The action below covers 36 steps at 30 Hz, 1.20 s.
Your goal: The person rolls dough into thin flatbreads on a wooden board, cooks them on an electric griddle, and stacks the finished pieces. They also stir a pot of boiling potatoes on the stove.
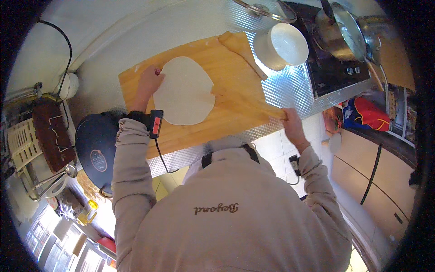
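A thin, roughly round sheet of pale dough [183, 91] lies flat on a wooden board [142, 98]. At its left edge, my left hand [151, 80] pinches the rim between thumb and bent fingers. My right hand [293, 124] is closed around the end of a wooden rolling pin [268, 110], just past the board's front right corner. The pin slants inward over the board, its far tip at the dough's right edge; its outline is blurred against the wood. Dark devices are strapped at both wrists.
Beyond the board's right side stand a white pot-like vessel [290, 44], a glass lid [265, 10] and a black cooktop [340, 71] with a steel pot [334, 37]. A flat brown object [238, 46] lies at the board's far right corner. A round black pan [95, 149] stands left.
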Motion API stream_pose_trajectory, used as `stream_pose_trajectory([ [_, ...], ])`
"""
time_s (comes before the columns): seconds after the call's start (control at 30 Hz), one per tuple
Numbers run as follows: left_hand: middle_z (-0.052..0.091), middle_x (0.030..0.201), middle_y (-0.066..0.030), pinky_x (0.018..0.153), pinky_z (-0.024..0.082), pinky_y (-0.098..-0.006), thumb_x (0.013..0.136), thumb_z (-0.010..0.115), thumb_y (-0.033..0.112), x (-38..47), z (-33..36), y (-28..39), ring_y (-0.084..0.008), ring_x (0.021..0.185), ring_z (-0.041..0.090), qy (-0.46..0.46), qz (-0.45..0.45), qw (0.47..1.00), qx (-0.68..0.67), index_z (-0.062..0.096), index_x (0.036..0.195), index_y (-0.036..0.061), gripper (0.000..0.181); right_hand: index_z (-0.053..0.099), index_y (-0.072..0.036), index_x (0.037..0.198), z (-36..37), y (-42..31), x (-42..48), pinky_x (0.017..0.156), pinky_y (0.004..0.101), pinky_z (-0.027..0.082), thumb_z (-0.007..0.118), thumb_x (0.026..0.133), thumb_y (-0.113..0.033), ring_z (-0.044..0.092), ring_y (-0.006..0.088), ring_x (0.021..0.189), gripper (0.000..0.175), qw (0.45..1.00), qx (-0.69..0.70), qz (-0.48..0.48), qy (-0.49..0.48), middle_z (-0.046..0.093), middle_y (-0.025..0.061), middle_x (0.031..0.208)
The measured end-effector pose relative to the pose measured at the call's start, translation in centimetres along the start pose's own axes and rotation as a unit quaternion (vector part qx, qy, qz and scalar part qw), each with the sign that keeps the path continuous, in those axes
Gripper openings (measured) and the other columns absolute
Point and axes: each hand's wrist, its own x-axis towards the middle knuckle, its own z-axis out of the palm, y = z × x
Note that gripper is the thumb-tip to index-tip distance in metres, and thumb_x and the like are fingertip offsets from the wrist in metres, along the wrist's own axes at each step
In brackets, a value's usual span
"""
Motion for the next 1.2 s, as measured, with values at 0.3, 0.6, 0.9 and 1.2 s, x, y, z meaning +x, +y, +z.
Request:
stream_pose_trajectory([
  [0.3,0.065,0.079,-0.0118,0.062,0.047,-0.0333,0.072,0.064,0.018,-0.3,-0.2,1.4,-0.0211,0.069,0.061,-0.085,-0.014,0.996,-0.034,0.063,0.093,-0.0037,0.030,0.042,-0.002,0.111,-2.5,7.3,-2.6,0.078,0.0407,0.042,0.045,0.089,-0.013,0.050,0.0359,0.093,0.025,0.992,-0.008,0.085,0.091,0.048,0.0198,0.099],
  [0.6,0.063,0.086,-0.0194,0.071,0.046,-0.0404,0.069,0.065,0.026,-0.5,-0.5,2.1,-0.0345,0.082,0.060,-0.042,0.020,0.999,0.011,0.063,0.091,0.0011,0.033,0.044,-0.002,0.113,1.2,8.9,-1.1,0.081,0.0433,0.040,0.050,0.087,-0.020,0.049,0.0354,0.095,0.032,0.981,-0.048,0.143,0.125,0.050,0.0176,0.102],
  [0.9,0.062,0.091,-0.0209,0.076,0.046,-0.0408,0.068,0.066,0.025,-0.8,-0.4,2.2,-0.0365,0.088,0.058,-0.046,0.038,0.996,0.066,0.062,0.092,-0.0005,0.035,0.048,-0.001,0.113,1.4,-0.7,8.4,0.087,0.0398,0.039,0.059,0.078,-0.013,0.048,0.0351,0.100,0.039,0.988,0.018,-0.060,0.138,0.051,0.0170,0.108],
  [1.2,0.060,0.102,-0.0193,0.081,0.045,-0.0429,0.072,0.060,0.021,-4.3,0.6,2.2,-0.0342,0.098,0.056,0.039,-0.024,0.998,0.039,0.054,0.108,0.0022,0.041,0.048,-0.001,0.111,4.1,-4.8,16.0,0.089,0.0450,0.039,0.053,0.079,-0.018,0.046,0.0409,0.103,0.037,0.996,-0.049,-0.017,0.066,0.048,0.0234,0.111],
])
